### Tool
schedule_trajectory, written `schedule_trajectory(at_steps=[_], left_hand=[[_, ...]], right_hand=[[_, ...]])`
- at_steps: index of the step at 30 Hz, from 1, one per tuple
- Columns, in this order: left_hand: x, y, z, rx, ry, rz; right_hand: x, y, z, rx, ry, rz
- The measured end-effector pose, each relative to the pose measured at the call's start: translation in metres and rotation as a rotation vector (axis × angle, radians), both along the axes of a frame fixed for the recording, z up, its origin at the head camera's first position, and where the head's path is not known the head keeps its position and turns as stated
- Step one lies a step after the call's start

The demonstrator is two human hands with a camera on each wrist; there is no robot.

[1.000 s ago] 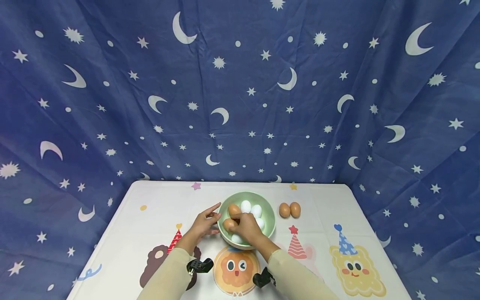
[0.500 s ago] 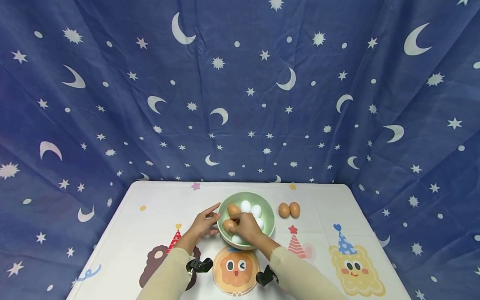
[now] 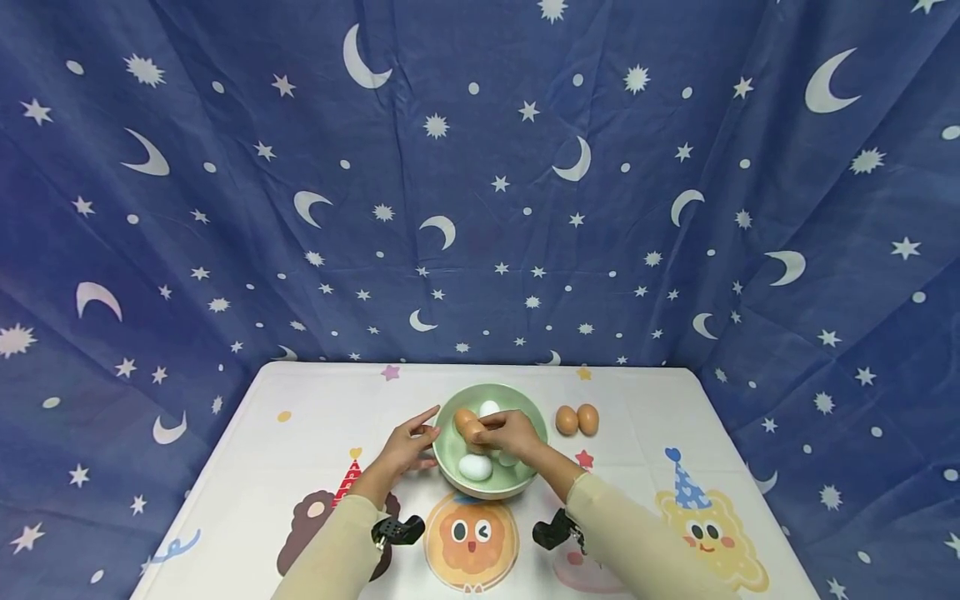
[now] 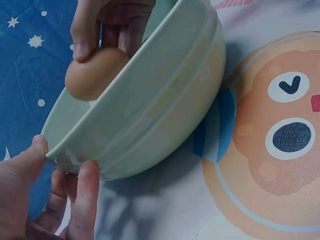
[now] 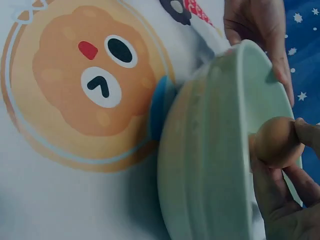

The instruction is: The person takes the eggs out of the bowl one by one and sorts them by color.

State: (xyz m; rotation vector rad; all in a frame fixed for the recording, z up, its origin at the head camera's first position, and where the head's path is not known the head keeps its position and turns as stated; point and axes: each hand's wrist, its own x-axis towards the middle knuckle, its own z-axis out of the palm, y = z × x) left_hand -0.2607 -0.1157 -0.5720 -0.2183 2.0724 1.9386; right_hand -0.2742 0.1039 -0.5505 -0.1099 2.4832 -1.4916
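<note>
One-handed, pinches a brown egg between thumb and fingertips of the right hand, out from the palm, within the mouth of the green bowl, near a white egg. With the left hand, rests loosely spread fingers against the bowl's side.

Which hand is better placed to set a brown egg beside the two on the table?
The right, I'd judge: the right hand pinches a brown egg and is nearer the two brown eggs on the tablecloth. The left hand grips the left rim of the green bowl.
</note>
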Motion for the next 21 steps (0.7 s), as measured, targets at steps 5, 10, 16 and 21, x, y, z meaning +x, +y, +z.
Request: schedule_trajectory(at_steps=[5,10,16,21], left_hand=[[-0.002,0.000,0.000,-0.002,-0.007,-0.003],[-0.002,-0.001,-0.001,-0.002,-0.013,0.001],[-0.002,0.001,-0.002,0.009,-0.016,0.013],[-0.002,0.001,-0.001,0.017,-0.021,0.015]], right_hand=[[-0.003,0.012,0.007,-0.219,-0.205,-0.043],[-0.006,0.024,0.011,-0.315,-0.335,-0.037],[-0.006,0.043,0.023,-0.408,-0.468,-0.074],[-0.011,0.061,0.028,-0.466,-0.516,-0.126]])
